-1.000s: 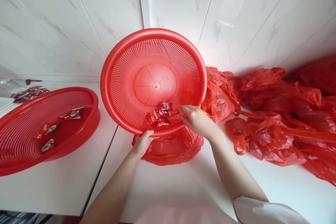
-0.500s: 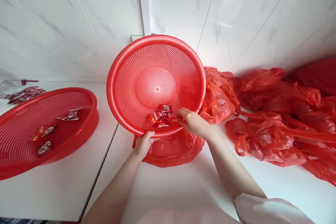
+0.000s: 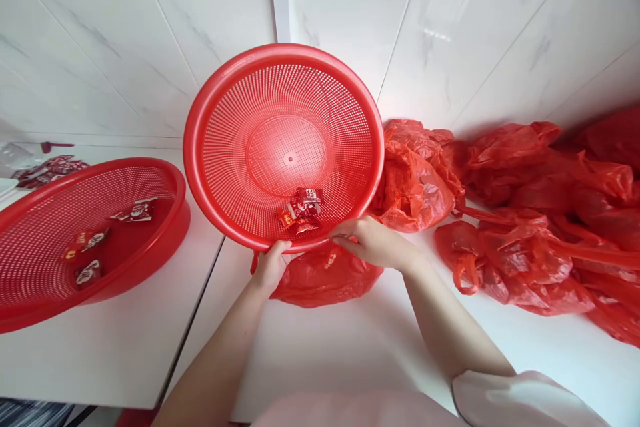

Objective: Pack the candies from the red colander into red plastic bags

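Observation:
My left hand (image 3: 273, 268) is closed on the near rim of a red perforated plastic basket (image 3: 285, 57), thumb on top, keeping it tilted towards me. Several small wrapped snack packets (image 3: 304, 209) lie together low in the basket. By the lower right rim is my right hand (image 3: 367, 240), its fingers loosely bent and apart, with nothing visible in them. Beneath both hands lies a red plastic bag (image 3: 320, 283). A small orange-marked packet (image 3: 331, 258) shows at the bag, just below the right fingertips.
Another red basket (image 3: 145, 267) with several packets stands tilted on the left. Behind it is a pile of wrapped packets (image 3: 53, 170). Several red plastic bags (image 3: 525, 247) crowd the right side. A tiled wall (image 3: 340, 7) backs the white table (image 3: 310, 347).
My right hand has moved out of the basket, down over its near rim. A packet that was by its fingers now shows at the bag below. The left hand keeps its hold.

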A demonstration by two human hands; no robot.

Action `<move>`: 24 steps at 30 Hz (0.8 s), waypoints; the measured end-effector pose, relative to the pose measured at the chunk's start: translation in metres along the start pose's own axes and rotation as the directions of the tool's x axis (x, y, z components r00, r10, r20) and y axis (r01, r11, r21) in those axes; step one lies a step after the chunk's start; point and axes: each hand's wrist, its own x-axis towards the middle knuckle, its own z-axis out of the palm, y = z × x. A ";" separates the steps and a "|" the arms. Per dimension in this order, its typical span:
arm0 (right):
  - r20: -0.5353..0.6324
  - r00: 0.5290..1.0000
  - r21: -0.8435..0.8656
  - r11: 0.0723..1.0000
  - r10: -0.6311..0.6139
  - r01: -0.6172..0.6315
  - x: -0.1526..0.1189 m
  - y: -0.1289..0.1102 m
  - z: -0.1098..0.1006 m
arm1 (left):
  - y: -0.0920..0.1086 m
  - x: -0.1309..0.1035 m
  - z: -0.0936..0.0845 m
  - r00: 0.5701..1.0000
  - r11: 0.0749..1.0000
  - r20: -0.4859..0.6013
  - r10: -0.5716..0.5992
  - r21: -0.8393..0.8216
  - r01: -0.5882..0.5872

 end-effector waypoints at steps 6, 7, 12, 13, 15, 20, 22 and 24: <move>-0.230 0.972 -0.102 0.995 -0.045 0.022 0.015 -0.003 0.036 | -0.002 -0.009 0.006 0.999 0.999 0.040 -0.023 0.046 0.021; -0.231 0.971 -0.136 0.990 -0.058 0.027 0.017 -0.002 0.043 | -0.005 -0.010 0.007 0.999 0.998 0.044 -0.022 0.065 0.019; -0.161 0.980 -0.249 0.966 -0.119 0.077 0.023 0.003 0.063 | -0.018 -0.011 0.008 0.997 0.994 0.070 -0.030 0.106 0.022; -0.142 0.981 -0.238 0.967 -0.130 0.093 0.023 0.004 0.063 | -0.019 -0.011 0.008 0.997 0.994 0.073 -0.034 0.107 0.026; -0.118 0.982 -0.204 0.972 -0.146 0.120 0.023 0.006 0.059 | -0.018 -0.011 0.009 0.995 0.994 0.083 -0.048 0.107 0.039; -0.252 0.967 0.002 0.999 -0.047 0.049 0.024 0.005 0.050 | -0.012 -0.011 0.008 0.996 0.996 0.072 -0.055 0.077 0.049; -0.266 0.963 0.154 0.988 0.049 -0.007 0.022 0.003 0.045 | -0.009 -0.008 0.005 0.998 0.997 0.032 -0.045 0.062 0.043; -0.228 0.968 0.282 0.959 0.108 -0.041 0.020 0.001 0.038 | -0.006 -0.003 0.002 1.000 0.999 -0.006 -0.012 0.047 0.012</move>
